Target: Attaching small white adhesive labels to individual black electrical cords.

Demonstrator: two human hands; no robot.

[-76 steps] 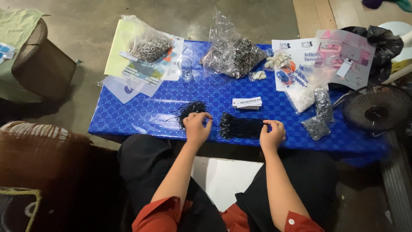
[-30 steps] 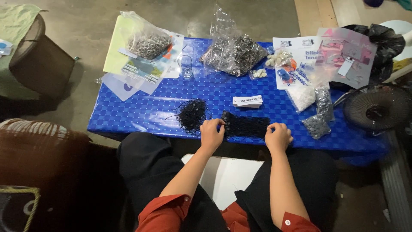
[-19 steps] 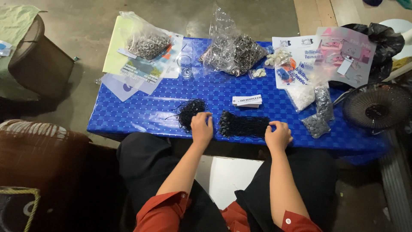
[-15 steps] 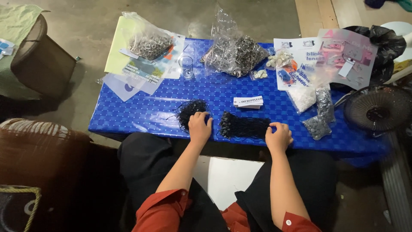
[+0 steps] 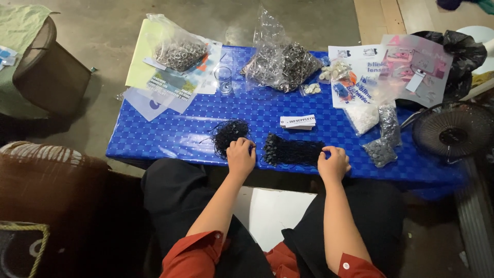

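Head view first: against the frame half a second back, almost nothing has shifted; the left hand [image 5: 241, 156] sits at the same spot by the loose tangle of black cords [image 5: 229, 135], and the right hand [image 5: 334, 163] remains at the right end of the laid-out bundle of black cords [image 5: 292, 151]. Further back, a second ago, the left hand was more to the right, at the bundle's left end, so it has since moved left toward the tangle.

Both forearms reach up from the near edge, bare below rolled red sleeves [image 5: 193, 256], palms down. The left hand's fingers are curled, knuckles up, touching the near right edge of the tangle; it probably pinches a cord, though the view is too small to be sure. The right hand's fingers are bent too, their tips resting on the bundle's right end; whether they grip it I cannot tell.

Both cord heaps lie near the front edge of the blue checked tablecloth [image 5: 170, 134]. A small white card stack [image 5: 298, 121] sits just beyond the bundle. Farther off lie clear bags of metal rings [image 5: 280, 62], a glass [image 5: 223, 80] and printed sheets [image 5: 164, 82]. A dark fan [image 5: 453, 135] stands at the right, a brown bin [image 5: 49, 72] far left on the concrete floor [image 5: 103, 31].
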